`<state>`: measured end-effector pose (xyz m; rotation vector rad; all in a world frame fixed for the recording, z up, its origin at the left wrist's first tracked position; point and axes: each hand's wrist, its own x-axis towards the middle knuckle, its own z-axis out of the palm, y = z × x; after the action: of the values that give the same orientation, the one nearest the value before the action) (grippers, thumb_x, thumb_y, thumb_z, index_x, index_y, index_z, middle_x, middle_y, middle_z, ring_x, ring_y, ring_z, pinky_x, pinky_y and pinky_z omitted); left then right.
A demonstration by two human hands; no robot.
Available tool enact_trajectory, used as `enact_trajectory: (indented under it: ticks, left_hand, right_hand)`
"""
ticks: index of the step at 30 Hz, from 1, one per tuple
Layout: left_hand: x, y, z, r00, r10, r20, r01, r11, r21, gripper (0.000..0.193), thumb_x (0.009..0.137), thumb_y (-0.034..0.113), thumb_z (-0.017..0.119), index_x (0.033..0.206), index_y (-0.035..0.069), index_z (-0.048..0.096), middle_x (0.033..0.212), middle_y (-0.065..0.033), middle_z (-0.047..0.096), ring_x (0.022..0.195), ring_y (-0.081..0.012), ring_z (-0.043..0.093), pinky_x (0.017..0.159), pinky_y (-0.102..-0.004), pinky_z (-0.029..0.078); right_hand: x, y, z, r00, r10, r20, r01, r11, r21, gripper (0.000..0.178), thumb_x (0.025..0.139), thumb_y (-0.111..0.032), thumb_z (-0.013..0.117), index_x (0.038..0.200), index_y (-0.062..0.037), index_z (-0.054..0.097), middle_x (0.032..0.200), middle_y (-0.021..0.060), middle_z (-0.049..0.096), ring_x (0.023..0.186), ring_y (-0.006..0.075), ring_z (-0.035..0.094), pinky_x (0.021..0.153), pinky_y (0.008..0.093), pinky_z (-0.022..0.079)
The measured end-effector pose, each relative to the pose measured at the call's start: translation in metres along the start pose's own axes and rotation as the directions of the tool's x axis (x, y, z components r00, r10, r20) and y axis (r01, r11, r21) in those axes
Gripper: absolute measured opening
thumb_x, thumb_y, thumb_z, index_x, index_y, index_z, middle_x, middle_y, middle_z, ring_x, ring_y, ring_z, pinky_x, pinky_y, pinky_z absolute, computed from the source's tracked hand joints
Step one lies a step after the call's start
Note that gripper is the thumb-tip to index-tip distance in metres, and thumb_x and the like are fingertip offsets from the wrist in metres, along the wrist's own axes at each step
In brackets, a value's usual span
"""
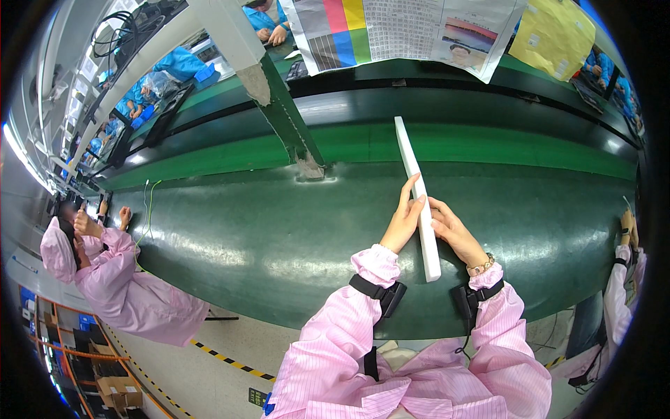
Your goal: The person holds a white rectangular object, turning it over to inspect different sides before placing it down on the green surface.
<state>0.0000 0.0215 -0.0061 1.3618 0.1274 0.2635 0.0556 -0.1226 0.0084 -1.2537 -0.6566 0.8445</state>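
Head view: the dark green bench (pixel 314 230) stretched across in front of you, its glossy top likely giving little grip to anything that slipped onto it; a co-worker in pink (pixel 132 286) was at its left end, well apart from you, so a jostle from there seemed unlikely; the green post (pixel 293 126) rose beyond and to the left of your hands, and a wide swing that way could have knocked against it; the long white bar (pixel 427 241) was between your hands, its far end leaning a little left, though it was hard to tell whether the near end touched the bench; both ends jutted past your hold, so a push on either could have twisted it, and if it was as light as it looked, too hard a squeeze might have dented it; your left hand (pixel 405 216) and right hand (pixel 453 230) grasped it from either side near its middle, some fingertips hidden, and uneven pressure between them could have let it pivot; of the black wrist units (pixel 392 300), the right one trailed a thin lead (pixel 465 339) that could have snagged on the bench edge; your right-wrist bracelet (pixel 481 267) might have scraped the bar if the wrist turned in.
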Motion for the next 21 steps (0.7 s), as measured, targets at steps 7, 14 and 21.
enact_trajectory:
  ticks: [7, 14, 21]
  left_hand:
    - [0.0004, -0.0002, -0.0006, 1.000, -0.001, -0.003, 0.001, 1.000, 0.020, 0.048, 0.096, 0.021, 0.042, 0.140, 0.021, 0.024, 0.091, -0.0024, 0.048, 0.072, -0.0069, 0.048, 0.065, -0.0213, 0.044]
    - [-0.0007, 0.0026, 0.0010, 1.000, 0.010, -0.005, -0.010, 1.000, 0.015, 0.048, 0.096, 0.021, 0.042, 0.140, 0.022, 0.024, 0.091, -0.0022, 0.048, 0.072, -0.0068, 0.048, 0.066, -0.0209, 0.044]
    - [-0.0004, 0.0015, 0.0002, 1.000, -0.007, -0.002, 0.007, 1.000, 0.003, 0.048, 0.096, 0.021, 0.042, 0.141, 0.022, 0.024, 0.091, -0.0021, 0.048, 0.073, -0.0070, 0.048, 0.067, -0.0211, 0.043]
  right_hand:
    - [0.0001, 0.0008, -0.0006, 1.000, -0.002, 0.002, 0.002, 1.000, -0.007, 0.062, 0.090, -0.031, 0.054, 0.137, -0.0033, 0.026, 0.109, 0.0056, 0.055, 0.087, 0.0102, 0.054, 0.069, 0.0235, 0.045]
    - [-0.0003, -0.0013, 0.0003, 1.000, -0.001, 0.002, 0.001, 1.000, -0.004, 0.061, 0.090, -0.031, 0.054, 0.137, -0.0035, 0.027, 0.108, 0.0045, 0.055, 0.087, 0.0096, 0.053, 0.069, 0.0232, 0.045]
    - [-0.0005, -0.0011, -0.0001, 1.000, 0.000, -0.002, 0.000, 1.000, -0.005, 0.061, 0.090, -0.031, 0.055, 0.137, -0.0038, 0.027, 0.108, 0.0040, 0.056, 0.087, 0.0091, 0.053, 0.070, 0.0229, 0.045]
